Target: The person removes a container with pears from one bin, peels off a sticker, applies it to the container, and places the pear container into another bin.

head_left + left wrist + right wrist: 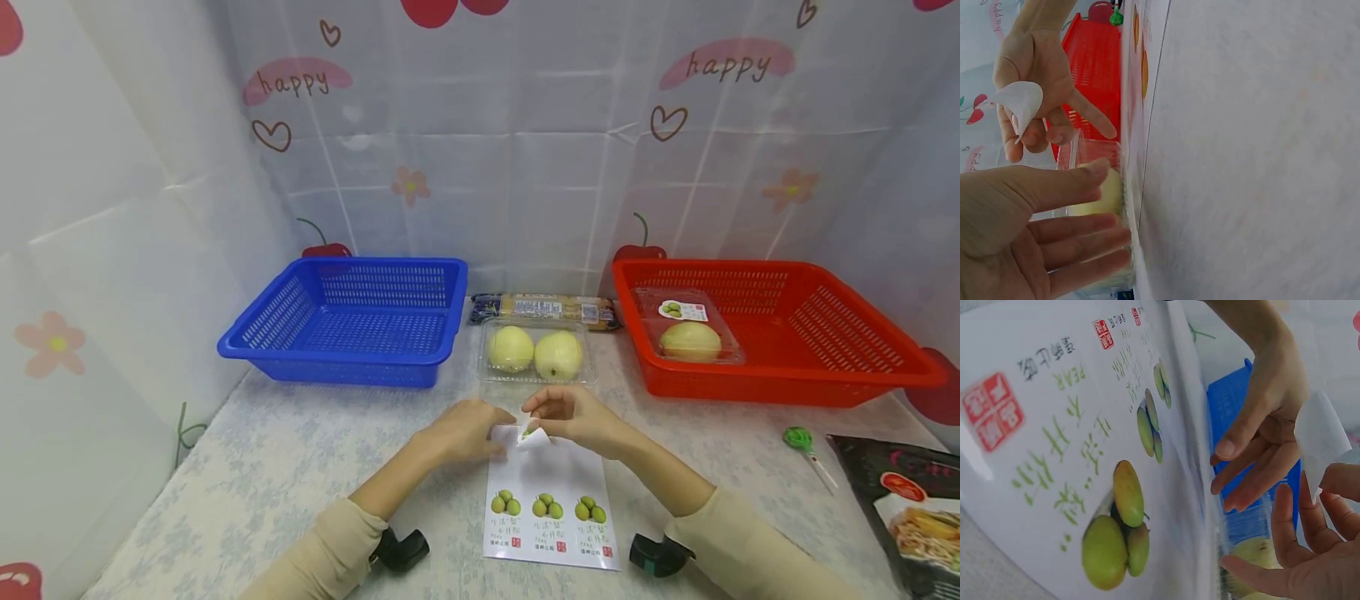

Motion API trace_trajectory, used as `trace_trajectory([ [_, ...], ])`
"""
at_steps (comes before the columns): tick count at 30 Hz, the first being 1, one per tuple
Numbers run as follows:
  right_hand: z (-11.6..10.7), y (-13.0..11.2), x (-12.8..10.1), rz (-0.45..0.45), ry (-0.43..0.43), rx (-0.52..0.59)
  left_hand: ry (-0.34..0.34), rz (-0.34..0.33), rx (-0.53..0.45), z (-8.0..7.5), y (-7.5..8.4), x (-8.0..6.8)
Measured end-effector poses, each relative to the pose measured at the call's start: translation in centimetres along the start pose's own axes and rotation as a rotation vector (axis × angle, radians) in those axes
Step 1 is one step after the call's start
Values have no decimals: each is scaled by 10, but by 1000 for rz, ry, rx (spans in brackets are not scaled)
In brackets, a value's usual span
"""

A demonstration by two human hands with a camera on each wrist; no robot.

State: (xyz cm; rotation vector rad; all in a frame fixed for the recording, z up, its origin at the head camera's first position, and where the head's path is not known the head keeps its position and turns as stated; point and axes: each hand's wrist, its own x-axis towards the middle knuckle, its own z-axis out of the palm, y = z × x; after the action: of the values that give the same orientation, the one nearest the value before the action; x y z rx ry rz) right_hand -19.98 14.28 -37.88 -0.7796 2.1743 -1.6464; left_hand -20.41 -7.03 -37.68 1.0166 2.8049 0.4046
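Between thumb and fingers my right hand [573, 417] pinches a curled, peeled sticker [534, 436] above the far edge of a white sticker sheet [551, 475]. The sticker's white back [1319, 437] faces the right wrist view. Three printed labels with green pears remain along the sheet's near part. My left hand [467, 429] is at the sheet's far left corner; in the left wrist view its fingers [1085, 244] are extended and hold nothing. Whether it touches the paper I cannot tell. Just beyond both hands lies a clear plastic box [491, 377] holding two pale round fruits [558, 354].
A blue basket [345, 358] stands at the back left. The red basket [757, 383] at the back right holds a labelled fruit box [723, 329]. Behind the clear box lies a long packet [555, 308]. A green lollipop [798, 438] and black food bag [892, 475] lie right.
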Motion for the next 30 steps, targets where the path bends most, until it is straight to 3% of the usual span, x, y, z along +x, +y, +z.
trace_trajectory([
  [3,-3,-5,-1,-29,5,-63,68,72,-123,-8,0,1],
  [8,-12,-16,-3,-114,25,-150,181,220,-432,-25,2,6],
  [11,-16,-24,-3,-164,54,-193,243,237,-536,-32,8,11],
  [23,-24,-33,2,-219,234,-270,425,190,-489,-43,22,30],
  [30,-23,-34,7,-212,350,-306,529,150,-577,-45,21,39],
])
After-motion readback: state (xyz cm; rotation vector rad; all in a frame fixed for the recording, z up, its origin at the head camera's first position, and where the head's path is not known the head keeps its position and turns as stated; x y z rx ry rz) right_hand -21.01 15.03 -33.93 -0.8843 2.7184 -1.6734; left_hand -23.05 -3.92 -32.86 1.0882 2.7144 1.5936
